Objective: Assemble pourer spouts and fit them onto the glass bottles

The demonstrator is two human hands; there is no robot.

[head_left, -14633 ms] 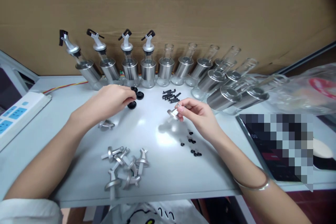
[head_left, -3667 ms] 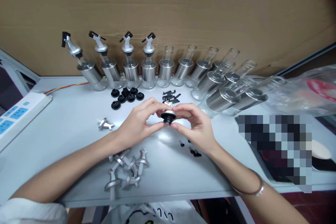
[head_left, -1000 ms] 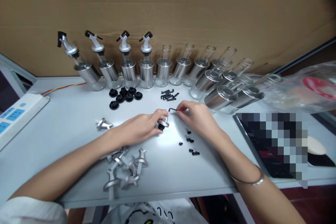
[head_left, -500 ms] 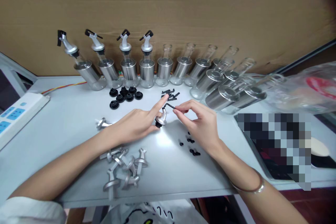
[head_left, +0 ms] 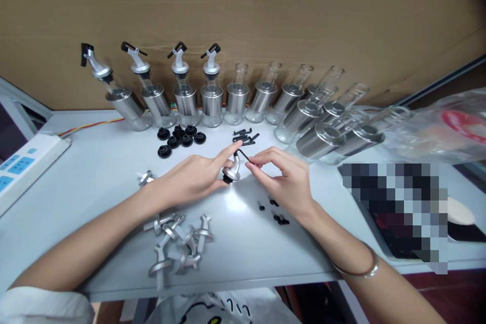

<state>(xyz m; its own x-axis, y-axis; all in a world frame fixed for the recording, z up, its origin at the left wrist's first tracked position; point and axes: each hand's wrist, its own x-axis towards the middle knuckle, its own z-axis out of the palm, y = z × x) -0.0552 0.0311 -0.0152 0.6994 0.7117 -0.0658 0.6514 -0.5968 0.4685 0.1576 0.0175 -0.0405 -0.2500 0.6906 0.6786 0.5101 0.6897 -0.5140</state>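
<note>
My left hand [head_left: 197, 174] grips a silver pourer spout [head_left: 232, 169] with a black stopper at its base, its index finger stretched along the spout's tip. My right hand [head_left: 283, 174] pinches a thin black lever [head_left: 243, 155] between thumb and fingertips; the lever's far end meets the top of the spout. Whether it is fixed there I cannot tell. Just beyond my fingertips lie several loose black levers [head_left: 248, 138]. Small black caps [head_left: 280, 220] are scattered below my right hand. Several silver spouts [head_left: 188, 238] lie near my left forearm.
Bottles with fitted pourers [head_left: 186, 98] stand at the back left, and open-necked bottles [head_left: 264, 95] at the back right. Black ribbed stoppers [head_left: 186, 140] are grouped left of centre. A power strip [head_left: 30, 164] lies at the left edge, a plastic bag [head_left: 448, 126] at the right.
My right hand has moved slightly left, tilting the black lever downward so it lies closer along the spout. My left hand keeps its hold.
</note>
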